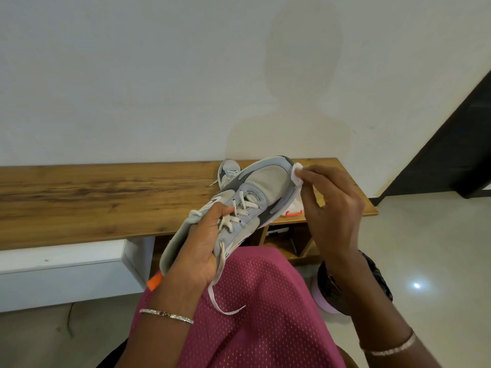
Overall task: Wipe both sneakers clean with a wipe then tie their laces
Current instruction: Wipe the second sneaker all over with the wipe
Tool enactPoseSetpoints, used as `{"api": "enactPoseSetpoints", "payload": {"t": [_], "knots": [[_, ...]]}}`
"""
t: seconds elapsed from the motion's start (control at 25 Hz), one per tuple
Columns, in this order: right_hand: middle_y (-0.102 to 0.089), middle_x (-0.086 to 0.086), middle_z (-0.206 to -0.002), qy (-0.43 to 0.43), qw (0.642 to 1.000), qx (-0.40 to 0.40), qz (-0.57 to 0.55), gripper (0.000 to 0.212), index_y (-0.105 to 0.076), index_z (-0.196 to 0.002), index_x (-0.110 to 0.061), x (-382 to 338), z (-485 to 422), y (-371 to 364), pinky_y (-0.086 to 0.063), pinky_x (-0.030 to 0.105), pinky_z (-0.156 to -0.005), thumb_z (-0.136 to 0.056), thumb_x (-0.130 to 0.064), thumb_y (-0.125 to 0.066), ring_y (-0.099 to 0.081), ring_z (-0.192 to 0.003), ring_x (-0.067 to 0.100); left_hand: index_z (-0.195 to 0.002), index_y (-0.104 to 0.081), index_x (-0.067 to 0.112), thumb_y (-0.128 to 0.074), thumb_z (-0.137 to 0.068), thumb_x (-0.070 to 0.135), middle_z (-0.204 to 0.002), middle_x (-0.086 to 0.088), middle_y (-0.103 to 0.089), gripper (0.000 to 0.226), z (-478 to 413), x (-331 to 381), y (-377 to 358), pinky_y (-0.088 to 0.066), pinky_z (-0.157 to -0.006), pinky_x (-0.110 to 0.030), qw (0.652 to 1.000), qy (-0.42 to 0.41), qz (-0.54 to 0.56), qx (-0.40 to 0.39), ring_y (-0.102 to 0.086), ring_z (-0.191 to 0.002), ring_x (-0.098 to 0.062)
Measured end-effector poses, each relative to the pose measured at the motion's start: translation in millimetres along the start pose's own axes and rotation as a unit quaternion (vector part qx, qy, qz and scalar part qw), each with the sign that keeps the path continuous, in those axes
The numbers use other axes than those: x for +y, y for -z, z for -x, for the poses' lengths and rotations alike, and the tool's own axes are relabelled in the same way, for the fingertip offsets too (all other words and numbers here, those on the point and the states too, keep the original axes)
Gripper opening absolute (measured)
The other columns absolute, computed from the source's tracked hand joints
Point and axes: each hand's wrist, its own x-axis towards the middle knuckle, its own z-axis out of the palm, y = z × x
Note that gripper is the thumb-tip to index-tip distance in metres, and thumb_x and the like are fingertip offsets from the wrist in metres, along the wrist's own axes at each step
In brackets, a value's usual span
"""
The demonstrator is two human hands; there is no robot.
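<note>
**Head view (the only one supplied).**

**Hands.** The left hand [198, 249] grips the grey sneaker [269, 181] at its heel end. The fingers are curled in over the collar, and the shoe is held tilted with its toe pointing up and away. The right hand [332, 208] pinches a small white wipe [297, 176] between thumb and fingertips and presses it against the rim of the toe.

**Progress, as judged.** Wiping of this first shoe is under way at the toe. The surface does not show which parts are already clean. Its lace [220, 288] is untied, with one end dangling below the left hand over the pink skirt [260, 314]. The second sneaker [228, 170] lies on the wooden bench [106, 197], beyond the left hand and mostly hidden behind the held shoe. Its laces appear loose as well, though too little shows to be sure. Left to do: finish this shoe, wipe the other, and tie both.

**Surroundings.**
- Just under the right hand, a white packet with an orange flap [294, 209] rests on the bench; it is probably the wipes.
- Open cubbies [281, 240] sit below the bench, between the two hands.
- A white drawer unit [66, 264] stands out past the left hand, with an orange tab [154, 282] close to that wrist.
- A dark rounded object [328, 293] sits beside the right forearm; I cannot tell what it is.

**Obstruction.** The dangling lace may trail across the sides when they are wiped.
</note>
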Motion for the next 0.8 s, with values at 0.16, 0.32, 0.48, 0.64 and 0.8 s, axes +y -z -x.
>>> {"api": "enactPoseSetpoints", "payload": {"t": [0.16,0.32,0.48,0.64,0.8], "knots": [[-0.072,0.013,-0.104,0.056,0.995,-0.084,0.013,0.017,-0.075,-0.101,0.000,-29.0,40.7,-11.8,-0.046,0.018,-0.086,-0.084,-0.001,-0.073,-0.064,-0.096,0.021,-0.123,-0.068,-0.001,-0.062,-0.090,0.014,-0.117,-0.025,-0.072,0.036,-6.7,-0.5,2.0,-0.063,-0.075,-0.034,0.999,-0.022,-0.020,0.030,-0.071,-0.103,-0.033],[-0.072,0.015,-0.103,0.057,0.995,-0.084,0.013,0.017,-0.075,-0.101,0.001,-22.7,32.1,-11.8,-0.046,0.018,-0.085,-0.084,0.000,-0.073,-0.065,-0.095,0.023,-0.123,-0.069,0.002,-0.062,-0.090,0.017,-0.117,-0.022,-0.072,0.036,-9.3,0.5,3.7,-0.060,-0.088,-0.038,0.999,-0.024,-0.028,0.028,-0.070,-0.109,-0.033],[-0.071,0.013,-0.104,0.010,1.000,-0.023,-0.009,0.016,-0.075,-0.102,0.001,-8.5,11.7,-8.4,-0.052,0.026,-0.082,-0.092,-0.007,-0.066,-0.065,-0.096,0.024,-0.127,-0.066,0.004,-0.062,-0.091,0.019,-0.120,-0.020,-0.072,0.038,-10.4,1.4,3.5,-0.060,-0.090,-0.035,1.000,-0.016,-0.018,0.006,-0.069,-0.114,-0.030],[-0.071,0.014,-0.104,0.026,0.998,-0.050,0.001,0.016,-0.075,-0.101,0.000,-28.5,38.4,-17.5,-0.050,0.022,-0.085,-0.086,-0.001,-0.071,-0.063,-0.098,0.021,-0.121,-0.070,0.003,-0.062,-0.092,0.018,-0.114,-0.020,-0.074,0.034,-11.8,1.3,4.4,-0.059,-0.088,-0.036,0.998,-0.033,-0.048,0.031,-0.072,-0.106,-0.031],[-0.071,0.014,-0.105,0.054,0.995,-0.078,0.020,0.017,-0.074,-0.102,0.000,-32.1,42.4,-19.2,-0.050,0.022,-0.082,-0.088,-0.004,-0.067,-0.063,-0.097,0.023,-0.117,-0.071,0.004,-0.062,-0.092,0.018,-0.109,-0.019,-0.076,0.031,-12.7,-0.6,4.4,-0.060,-0.084,-0.036,0.994,-0.060,-0.081,0.044,-0.074,-0.099,-0.029]]}}
